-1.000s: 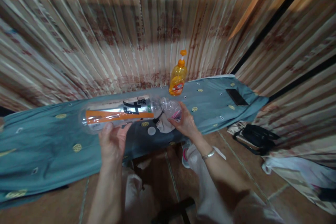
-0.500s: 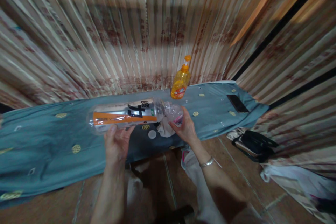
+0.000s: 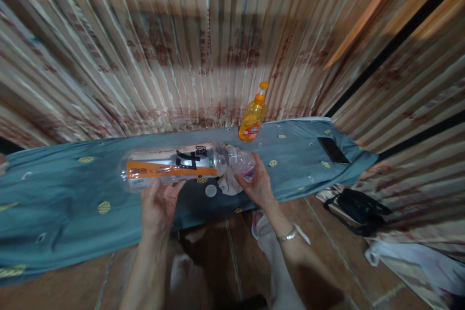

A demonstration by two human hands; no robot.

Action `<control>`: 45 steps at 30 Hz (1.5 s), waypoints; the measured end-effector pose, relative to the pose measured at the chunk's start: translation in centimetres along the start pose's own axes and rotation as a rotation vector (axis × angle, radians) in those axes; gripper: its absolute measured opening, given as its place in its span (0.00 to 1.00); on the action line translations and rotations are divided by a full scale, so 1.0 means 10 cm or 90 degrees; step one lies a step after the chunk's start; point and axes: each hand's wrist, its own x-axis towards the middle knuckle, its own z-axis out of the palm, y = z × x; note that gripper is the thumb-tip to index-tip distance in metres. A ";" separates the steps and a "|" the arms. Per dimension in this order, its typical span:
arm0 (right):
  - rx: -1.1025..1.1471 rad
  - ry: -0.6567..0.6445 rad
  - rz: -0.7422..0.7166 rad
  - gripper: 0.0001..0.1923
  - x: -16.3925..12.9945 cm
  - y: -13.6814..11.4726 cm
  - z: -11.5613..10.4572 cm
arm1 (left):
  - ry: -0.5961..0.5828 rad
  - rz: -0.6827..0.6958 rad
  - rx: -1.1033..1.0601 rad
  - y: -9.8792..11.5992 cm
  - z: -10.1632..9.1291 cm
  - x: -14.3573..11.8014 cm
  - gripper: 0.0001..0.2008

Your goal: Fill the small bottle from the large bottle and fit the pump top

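Observation:
My left hand holds a large clear plastic bottle with an orange-and-white label, lying on its side above a teal cloth-covered table. The mouth of the large bottle meets a small clear bottle with a pink label, gripped by my right hand. A crumpled white cloth lies on the table just under the two bottle necks. A round white cap rests on the cloth between my hands.
An orange pump bottle stands at the table's far edge against a striped curtain. A dark phone lies at the table's right end. A black bag and white fabric sit on the tiled floor to the right.
The camera view shifted slightly, so everything sits a little lower and more to the right. Both hands keep the two bottles mouth to mouth; the large bottle stays level.

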 end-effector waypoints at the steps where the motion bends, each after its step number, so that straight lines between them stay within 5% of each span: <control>1: -0.001 -0.001 0.002 0.44 0.00 0.00 0.00 | 0.001 -0.001 -0.001 0.01 0.01 0.00 0.22; 25: 0.011 -0.013 -0.023 0.52 0.01 -0.03 0.01 | 0.056 -0.041 0.004 0.07 0.02 0.01 0.28; 45: -0.003 -0.021 -0.044 0.48 0.01 -0.01 0.01 | 0.027 -0.023 0.013 0.10 0.05 0.03 0.32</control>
